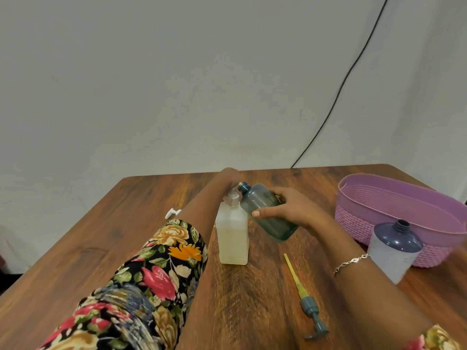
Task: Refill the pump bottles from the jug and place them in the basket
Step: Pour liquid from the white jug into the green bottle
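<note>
Head-worn view, down onto table [242, 296]

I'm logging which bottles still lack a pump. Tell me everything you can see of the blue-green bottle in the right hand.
The blue-green bottle is round, translucent plastic and looks empty. Its threaded neck is open, with no pump fitted. It is tilted, neck up and left, by the pale square bottle. The right hand grips its middle; whether its base touches the table is unclear.

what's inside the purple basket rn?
Of the purple basket only bare inner wall shows, no bottle visible. Its floor is hidden by the near wall; its right end is out of frame.
</note>
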### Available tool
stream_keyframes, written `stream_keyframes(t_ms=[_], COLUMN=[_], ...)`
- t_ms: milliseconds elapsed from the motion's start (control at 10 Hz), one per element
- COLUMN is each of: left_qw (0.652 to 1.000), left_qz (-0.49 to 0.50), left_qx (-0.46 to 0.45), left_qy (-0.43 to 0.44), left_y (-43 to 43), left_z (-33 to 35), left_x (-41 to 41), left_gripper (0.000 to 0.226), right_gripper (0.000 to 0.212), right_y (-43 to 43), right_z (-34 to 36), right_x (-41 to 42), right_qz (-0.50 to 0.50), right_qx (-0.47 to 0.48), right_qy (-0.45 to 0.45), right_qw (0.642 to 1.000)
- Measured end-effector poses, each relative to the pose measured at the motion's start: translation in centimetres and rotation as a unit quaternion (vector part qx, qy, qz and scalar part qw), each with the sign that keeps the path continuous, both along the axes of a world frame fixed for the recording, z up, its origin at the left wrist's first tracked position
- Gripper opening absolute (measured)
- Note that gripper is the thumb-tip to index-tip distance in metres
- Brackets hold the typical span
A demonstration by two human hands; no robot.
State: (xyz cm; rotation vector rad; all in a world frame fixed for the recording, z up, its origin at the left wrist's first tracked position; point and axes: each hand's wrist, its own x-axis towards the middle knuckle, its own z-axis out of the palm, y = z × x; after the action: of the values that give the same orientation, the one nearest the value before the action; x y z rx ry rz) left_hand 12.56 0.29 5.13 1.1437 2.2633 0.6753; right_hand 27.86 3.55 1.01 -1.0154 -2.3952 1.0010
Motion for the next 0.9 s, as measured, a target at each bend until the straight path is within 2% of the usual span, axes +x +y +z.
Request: stream_keyframes(t_ms=[100, 200, 300, 400, 500, 700, 900], left_qw=[0.999, 0.999, 0.998, 0.998, 0.998, 0.998, 0.997], left_qz=[0.029, 0.008, 0.031, 0.031, 0.037, 0.055, -0.006], left_qx=[-0.015, -0.014, 0.027, 0.03, 0.022, 0.005, -0.029], left_qy=[-0.028, -0.033, -0.045, -0.043, -0.035, -0.042, 0.064], left_y=[0.6, -0.3, 0.2, -0.1, 0.8, 1.4, 1.5], left_z=[0.2, 0.4, -0.2, -0.1, -0.6, -0.2, -1.0], left_x=[-0.1, 0.3, -0.3, 0.3, -0.2, -0.6, -0.9], left_gripper=[0.022, 0.017, 0.022, 0.022, 0.031, 0.026, 0.023], right_gripper=[0.072, 0.074, 0.074, 0.073, 0.074, 0.076, 0.075], right_y=[0.0, 0.0, 0.0, 0.0, 0.0, 0.1, 0.1], right_z=[-0.1, -0.1, -0.3, -0.3, -0.3, 0.4, -0.2], right_x=[0.1, 0.1, 0.0, -0.1, 0.0, 0.4, 0.3], right_qz=[-0.001, -0.003, -0.006, -0.007, -0.008, -0.002, 0.0], right_qx=[-0.008, -0.014, 0.014, 0.039, 0.042, 0.028, 0.021], right_qy=[0.021, 0.022, -0.006, -0.021, -0.026, -0.006, -0.016], right_qw=[1.0, 1.0, 1.0, 0.999, 0.999, 1.0, 1.0])
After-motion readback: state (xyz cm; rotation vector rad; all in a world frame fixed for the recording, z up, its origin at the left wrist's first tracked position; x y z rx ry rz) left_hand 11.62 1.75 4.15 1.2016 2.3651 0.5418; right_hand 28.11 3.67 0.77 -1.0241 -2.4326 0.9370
